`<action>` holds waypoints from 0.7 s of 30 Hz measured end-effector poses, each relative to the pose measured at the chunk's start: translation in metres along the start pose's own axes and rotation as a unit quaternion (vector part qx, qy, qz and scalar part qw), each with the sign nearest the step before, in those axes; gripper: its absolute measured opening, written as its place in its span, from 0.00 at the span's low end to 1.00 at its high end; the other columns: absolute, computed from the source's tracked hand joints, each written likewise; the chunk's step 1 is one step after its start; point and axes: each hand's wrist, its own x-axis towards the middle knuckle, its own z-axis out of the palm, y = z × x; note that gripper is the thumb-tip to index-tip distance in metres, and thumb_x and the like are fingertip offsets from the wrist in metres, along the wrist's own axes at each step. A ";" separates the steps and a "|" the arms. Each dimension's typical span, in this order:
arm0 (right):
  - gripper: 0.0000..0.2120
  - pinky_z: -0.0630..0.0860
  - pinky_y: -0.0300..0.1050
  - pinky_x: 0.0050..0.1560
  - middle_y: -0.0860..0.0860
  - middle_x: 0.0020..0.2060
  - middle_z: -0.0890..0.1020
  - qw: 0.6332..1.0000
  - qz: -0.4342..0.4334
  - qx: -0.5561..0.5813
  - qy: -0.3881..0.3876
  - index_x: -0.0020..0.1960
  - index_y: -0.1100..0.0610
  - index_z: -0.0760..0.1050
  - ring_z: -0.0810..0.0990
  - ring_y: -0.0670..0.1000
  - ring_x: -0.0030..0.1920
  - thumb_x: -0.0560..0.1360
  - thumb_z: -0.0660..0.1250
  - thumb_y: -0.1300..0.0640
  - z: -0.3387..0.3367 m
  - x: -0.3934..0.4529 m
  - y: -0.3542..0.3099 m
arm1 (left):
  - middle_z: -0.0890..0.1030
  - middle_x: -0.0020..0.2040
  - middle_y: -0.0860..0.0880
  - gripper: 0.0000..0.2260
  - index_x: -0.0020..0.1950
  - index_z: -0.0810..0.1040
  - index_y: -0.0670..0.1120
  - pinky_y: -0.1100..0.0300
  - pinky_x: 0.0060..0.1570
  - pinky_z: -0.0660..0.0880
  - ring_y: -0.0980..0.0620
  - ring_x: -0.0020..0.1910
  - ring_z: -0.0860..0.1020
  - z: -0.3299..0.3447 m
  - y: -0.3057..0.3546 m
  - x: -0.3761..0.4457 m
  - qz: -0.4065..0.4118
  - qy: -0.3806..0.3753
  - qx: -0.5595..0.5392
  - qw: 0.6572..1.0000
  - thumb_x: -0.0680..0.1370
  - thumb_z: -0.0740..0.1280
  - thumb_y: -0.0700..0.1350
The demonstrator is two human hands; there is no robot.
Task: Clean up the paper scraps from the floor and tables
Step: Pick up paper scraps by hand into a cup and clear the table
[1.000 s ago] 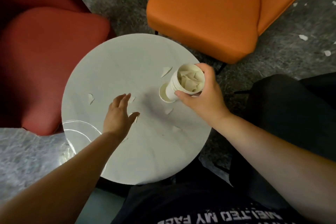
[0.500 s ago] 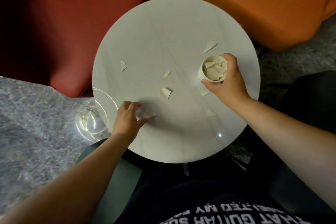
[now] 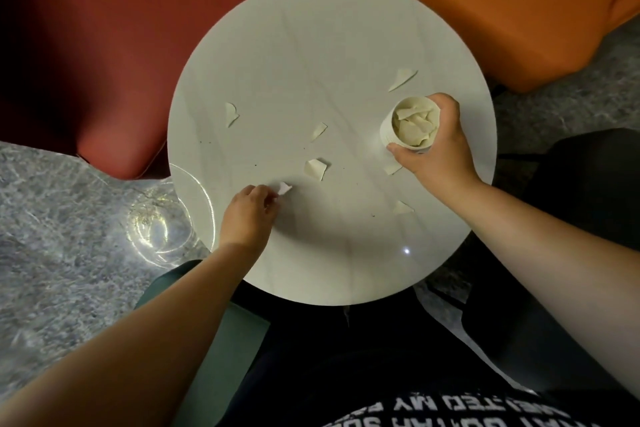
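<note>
**Scrap pinched on the left, cup steadied on the right**

Nearest to me, my left hand (image 3: 250, 210) has its fingers curled round a small paper scrap (image 3: 284, 188), pinching it just above the round white table (image 3: 277, 45); whether it has fully left the surface I cannot tell. These scraps weigh almost nothing and are thin and floppy, so I judge that a flat one is best taken at a curled edge or corner with the fingertips.

Further out, more loose scraps (image 3: 315, 168) lie scattered on the table, well apart from one another, one partly under my right hand.

My right hand (image 3: 437, 152) wraps round the paper cup (image 3: 401, 139), which stands upright on the table. The cup looks nearly full of collected scraps, piled to the rim; it is light and easy to crush or tip.
</note>
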 end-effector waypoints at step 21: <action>0.39 0.77 0.52 0.58 0.51 0.64 0.70 0.999 0.017 0.047 -0.017 0.69 0.54 0.61 0.72 0.49 0.61 0.65 0.79 0.55 -0.004 -0.001 0.001 | 0.74 0.42 0.48 0.03 0.46 0.79 0.43 0.58 0.39 0.66 0.43 0.43 0.74 0.018 0.063 0.068 0.083 -0.039 0.026 0.995 0.74 0.69 0.40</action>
